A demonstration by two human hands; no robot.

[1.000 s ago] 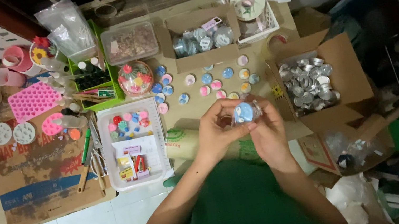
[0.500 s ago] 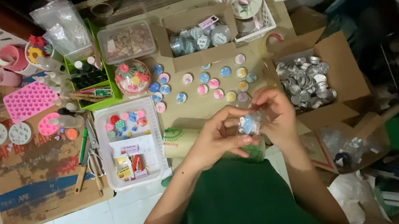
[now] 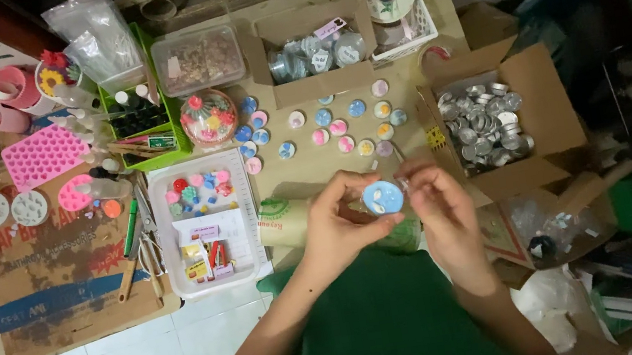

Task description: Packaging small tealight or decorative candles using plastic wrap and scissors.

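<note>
Held item: small round blue disc with pale markings on its face (image 3: 382, 196), raised above the front edge of the worktop, just in front of the person's green-clad chest.
Left hand: the left hand (image 3: 337, 220) has its fingers (image 3: 351, 186) clamped on the disc, thumb under its lower left edge, other fingertips curled over the top.
Right hand: the right hand (image 3: 440, 204) sits just beside the disc's right edge; its fingers (image 3: 418, 180) are drawn together at the rim; whether they pinch a clear wrapper there cannot be told, as the hand is blurred.
Directly below: a green-printed roll of kraft paper (image 3: 287, 221) lies on the worktop under the left hand.
Beyond the hands: a scattered group of small round pastel discs in blue, pink and yellow (image 3: 337, 125) lies on the tan worktop (image 3: 306, 170).
Right of the hands: an open cardboard box filled with empty round silver metal cups (image 3: 485, 125).
Left of the hands: a white rectangular plastic tray holding small coloured pieces and cards (image 3: 208, 224).
Far edge: a shallow cardboard box of clear round lidded tins (image 3: 314, 55), near a clear plastic tub (image 3: 198, 59).
Far left: a pink silicone mould sheet with heart cavities (image 3: 44, 154) on brown cardboard.
</note>
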